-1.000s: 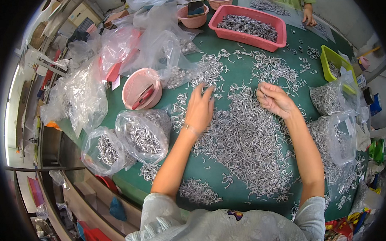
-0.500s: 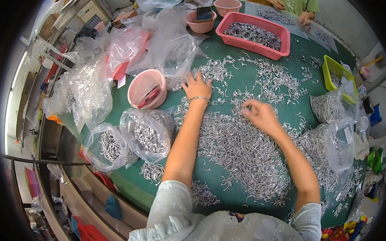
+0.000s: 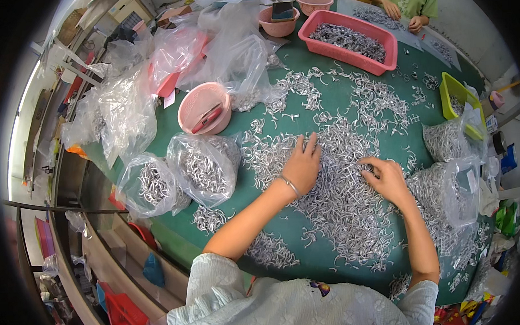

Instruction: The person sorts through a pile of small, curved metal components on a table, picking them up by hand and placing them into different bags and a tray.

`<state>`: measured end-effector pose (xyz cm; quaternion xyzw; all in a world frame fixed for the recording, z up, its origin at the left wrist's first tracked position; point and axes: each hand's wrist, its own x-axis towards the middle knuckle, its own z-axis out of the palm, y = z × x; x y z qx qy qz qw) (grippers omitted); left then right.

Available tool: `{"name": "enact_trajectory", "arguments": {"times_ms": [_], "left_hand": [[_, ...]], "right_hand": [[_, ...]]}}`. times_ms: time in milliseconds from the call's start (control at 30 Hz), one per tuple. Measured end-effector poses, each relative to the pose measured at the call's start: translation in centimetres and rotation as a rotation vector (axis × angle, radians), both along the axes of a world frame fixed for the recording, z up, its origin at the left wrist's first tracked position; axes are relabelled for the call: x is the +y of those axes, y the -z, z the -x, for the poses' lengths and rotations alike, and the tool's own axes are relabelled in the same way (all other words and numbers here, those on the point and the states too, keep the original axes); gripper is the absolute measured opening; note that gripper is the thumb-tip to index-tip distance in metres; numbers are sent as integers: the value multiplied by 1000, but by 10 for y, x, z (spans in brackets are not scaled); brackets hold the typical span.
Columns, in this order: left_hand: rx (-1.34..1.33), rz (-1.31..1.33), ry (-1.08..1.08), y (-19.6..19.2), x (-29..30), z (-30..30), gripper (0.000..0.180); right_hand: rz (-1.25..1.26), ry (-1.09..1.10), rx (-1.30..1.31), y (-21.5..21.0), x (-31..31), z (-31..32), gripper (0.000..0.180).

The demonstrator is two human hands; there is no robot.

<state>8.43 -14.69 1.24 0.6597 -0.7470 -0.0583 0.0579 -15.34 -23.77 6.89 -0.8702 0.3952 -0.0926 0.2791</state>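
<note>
Fingers of the left hand stand slightly apart; those of the right hand are curled, whether around a piece I cannot tell. Below both, the green tabletop carries a heap of curved silver metal pieces, with a rectangular pink tub beyond, a round pink basket leftward, and a red tool inside.

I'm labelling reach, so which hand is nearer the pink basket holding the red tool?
Left. The left hand is to the right of the pink basket and lower in the picture; the right hand is lower too and farther right.
</note>
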Motion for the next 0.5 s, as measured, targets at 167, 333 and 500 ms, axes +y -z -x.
{"name": "enact_trajectory", "arguments": {"times_ms": [167, 333, 500], "left_hand": [[-39, 87, 32, -19, 27, 6, 59], [202, 81, 274, -36, 33, 36, 68], [104, 106, 434, -5, -17, 51, 66]], "right_hand": [[-842, 348, -718, 12, -5, 32, 19], [-1293, 538, -1086, -14, 41, 48, 20], [-719, 435, -613, 10, 63, 81, 21]]}}
